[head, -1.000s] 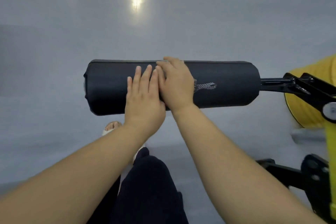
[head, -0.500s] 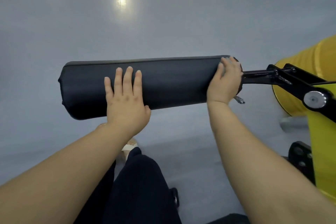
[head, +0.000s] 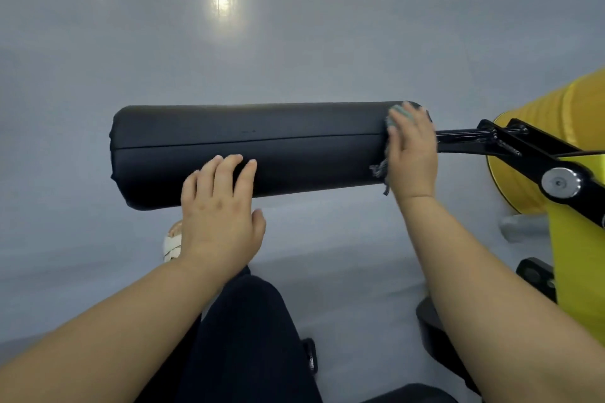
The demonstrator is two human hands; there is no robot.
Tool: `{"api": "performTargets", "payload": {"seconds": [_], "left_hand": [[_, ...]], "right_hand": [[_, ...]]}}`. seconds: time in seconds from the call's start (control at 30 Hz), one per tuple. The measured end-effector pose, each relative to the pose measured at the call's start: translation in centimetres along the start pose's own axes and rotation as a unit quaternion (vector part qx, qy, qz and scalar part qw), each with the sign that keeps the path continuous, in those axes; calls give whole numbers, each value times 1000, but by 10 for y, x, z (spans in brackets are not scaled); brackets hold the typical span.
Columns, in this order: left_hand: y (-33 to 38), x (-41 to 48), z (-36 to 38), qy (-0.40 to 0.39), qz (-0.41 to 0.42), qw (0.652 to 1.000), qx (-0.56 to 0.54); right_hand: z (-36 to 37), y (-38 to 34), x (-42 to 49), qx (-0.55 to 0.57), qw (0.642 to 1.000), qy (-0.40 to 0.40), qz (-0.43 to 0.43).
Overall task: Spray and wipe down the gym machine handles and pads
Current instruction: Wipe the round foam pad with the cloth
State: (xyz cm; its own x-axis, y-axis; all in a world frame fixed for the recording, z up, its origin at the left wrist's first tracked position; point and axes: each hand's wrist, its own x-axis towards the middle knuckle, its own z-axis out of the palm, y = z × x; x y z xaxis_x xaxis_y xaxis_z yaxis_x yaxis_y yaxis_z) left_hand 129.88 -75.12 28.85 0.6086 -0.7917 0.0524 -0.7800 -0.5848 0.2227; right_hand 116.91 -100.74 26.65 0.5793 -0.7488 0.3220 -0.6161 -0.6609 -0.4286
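A long black roller pad [head: 294, 147] lies crosswise in front of me, fixed at its right end to a black metal arm [head: 510, 147]. My left hand [head: 219, 209] rests on the pad's lower front, left of the middle, fingers loosely bent and touching the vinyl. At the pad's right end, my right hand [head: 414, 154] presses a grey-green cloth [head: 397, 116] flat against the pad. The cloth shows at my fingertips and as a frayed edge below my palm.
The machine's yellow frame [head: 576, 239] and a black pivot with a silver bolt [head: 560, 182] stand at the right. A black base foot [head: 537, 275] sits low right. My dark trouser leg [head: 248, 337] and sandalled foot [head: 173, 239] are below the pad, on a grey floor [head: 294, 26].
My right hand slid the cloth from the pad's middle to its right end. My left hand slipped down from the pad's top to its lower front.
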Motion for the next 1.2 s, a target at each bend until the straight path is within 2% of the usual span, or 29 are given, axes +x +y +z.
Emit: {"api": "performTargets", "payload": {"seconds": [0.1,0.13,0.2,0.27,0.37,0.43,0.53,0.6,0.73,0.83,0.9,0.97,1.07,1.13,1.2], "left_hand": [[-8,23,-12,24,-32,999,-19],[-14,29,-13,12,-48,999,-21],[-26,33,-9,-27,-56,998,-12],[-33,30,-3,-29,-26,999,6],[-36,25,1,-10,-20,1000,5],[-37,25,1,3,-18,1000,3],[-38,22,1,1,-9,1000,14],[-39,20,1,-6,-8,1000,18],[-37,18,1,-21,-8,1000,21],[-35,14,3,-24,-6,999,24],[-35,10,4,-17,-5,999,28],[-36,4,6,-9,0,999,34],[-37,-8,10,-3,12,999,39],[-38,-19,12,-10,24,999,39],[-42,-26,12,-12,36,999,28]], "right_hand": [[-4,-12,17,11,988,38,152],[-1,-27,20,3,983,49,174],[16,-73,23,-42,984,11,173],[37,-132,17,-50,993,-48,95],[68,-191,-5,26,995,-77,-55],[71,-186,-10,54,986,-86,-130],[53,-128,2,30,974,-63,-214],[31,-79,14,-4,983,-64,-175],[-17,-2,27,-24,998,-47,32],[-10,-11,26,-19,990,-5,142],[10,-43,22,-30,986,10,166],[33,-86,14,-20,993,1,114],[66,-156,-8,31,998,17,-50],[75,-185,-25,71,988,-35,-130],[70,-183,-30,59,970,-97,-214]]}}
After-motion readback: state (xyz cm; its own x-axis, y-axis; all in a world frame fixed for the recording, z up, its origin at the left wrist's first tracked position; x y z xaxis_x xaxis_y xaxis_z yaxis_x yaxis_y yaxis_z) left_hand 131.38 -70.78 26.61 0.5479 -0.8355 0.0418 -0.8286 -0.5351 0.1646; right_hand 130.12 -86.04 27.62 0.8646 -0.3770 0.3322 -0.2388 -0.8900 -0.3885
